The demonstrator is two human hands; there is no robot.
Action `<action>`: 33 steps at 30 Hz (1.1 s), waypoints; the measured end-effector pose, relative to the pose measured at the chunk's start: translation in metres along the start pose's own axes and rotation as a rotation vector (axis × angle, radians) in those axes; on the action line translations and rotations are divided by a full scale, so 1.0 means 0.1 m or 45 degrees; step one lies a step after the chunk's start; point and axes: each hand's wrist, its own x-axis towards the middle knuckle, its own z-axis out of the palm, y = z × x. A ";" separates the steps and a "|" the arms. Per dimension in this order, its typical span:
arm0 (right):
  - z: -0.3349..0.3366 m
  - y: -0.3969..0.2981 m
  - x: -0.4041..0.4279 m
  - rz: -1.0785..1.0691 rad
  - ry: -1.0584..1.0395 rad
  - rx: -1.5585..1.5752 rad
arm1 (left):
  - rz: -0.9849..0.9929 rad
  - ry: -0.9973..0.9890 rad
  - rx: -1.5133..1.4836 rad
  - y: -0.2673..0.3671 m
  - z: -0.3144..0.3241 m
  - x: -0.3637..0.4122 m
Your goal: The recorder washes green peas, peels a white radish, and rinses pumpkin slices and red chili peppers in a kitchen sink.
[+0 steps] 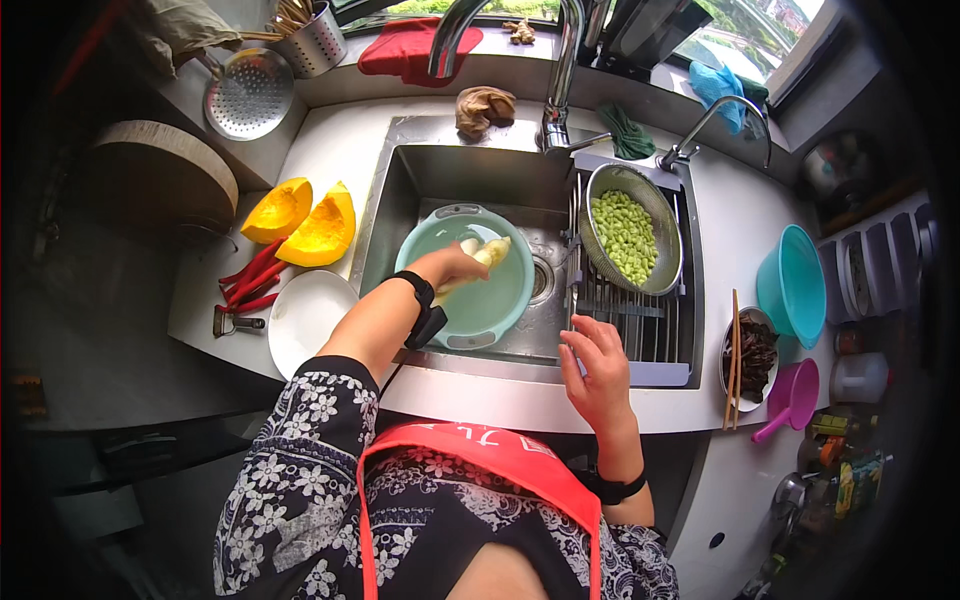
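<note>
My left hand (453,265) is closed around pale, peeled stem vegetables (491,253), perhaps bamboo shoots, over a light-blue plastic basin (523,300). The basin holds water and stands in the steel sink (480,169). My fingers hide part of the vegetables, so their number is unclear. My right hand (600,367) hovers empty, fingers apart, near the sink's front edge. Beyond it, a metal mesh strainer (670,225) of shelled green beans (624,232) rests tilted on the roll-up drying rack (622,324).
Pumpkin wedges (319,231), red chillies (255,281), a peeler (238,322) and a white plate (307,319) lie left. The chrome faucet (555,112) rises behind the sink. Right are a bowl of dark food (754,360), chopsticks (733,360), a turquoise basin (791,285) and a magenta ladle (795,394).
</note>
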 end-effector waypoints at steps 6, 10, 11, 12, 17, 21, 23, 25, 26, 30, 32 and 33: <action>-0.27 0.14 -0.17 0.128 0.089 -0.050 | -0.040 0.239 0.797 -0.17 0.20 0.39; -0.29 0.21 -0.16 0.190 0.080 -0.077 | 0.056 0.365 1.261 -0.27 0.38 0.48; -0.29 0.23 -0.14 0.201 0.073 -0.076 | 0.029 0.359 1.389 -0.19 0.44 0.43; -0.27 0.25 -0.11 0.201 0.067 -0.069 | 0.044 0.318 1.360 0.01 0.43 0.22; -0.11 0.25 0.20 0.101 0.008 -0.001 | 0.414 0.416 1.382 -0.26 0.22 0.50; 0.02 0.39 0.37 0.125 -0.043 0.033 | 0.448 0.391 0.914 0.16 0.08 0.11; 0.13 0.46 0.43 0.143 -0.060 0.066 | 0.195 0.046 0.147 0.41 -0.02 -0.22; 0.26 0.47 0.49 0.391 -0.150 0.405 | 0.265 -0.056 -0.088 0.44 -0.06 -0.43; 0.26 0.43 0.56 0.531 -0.228 0.478 | 0.230 -0.202 -0.332 0.50 -0.07 -0.55; 0.47 0.42 0.64 0.641 -0.233 0.669 | 0.290 -0.463 -0.854 0.49 -0.05 -0.87; 0.54 0.46 0.63 0.717 -0.265 0.801 | 0.280 -0.451 -0.976 0.56 0.02 -1.02; 0.56 0.45 0.64 0.788 -0.307 0.935 | 0.277 -0.446 -0.976 0.55 0.04 -1.07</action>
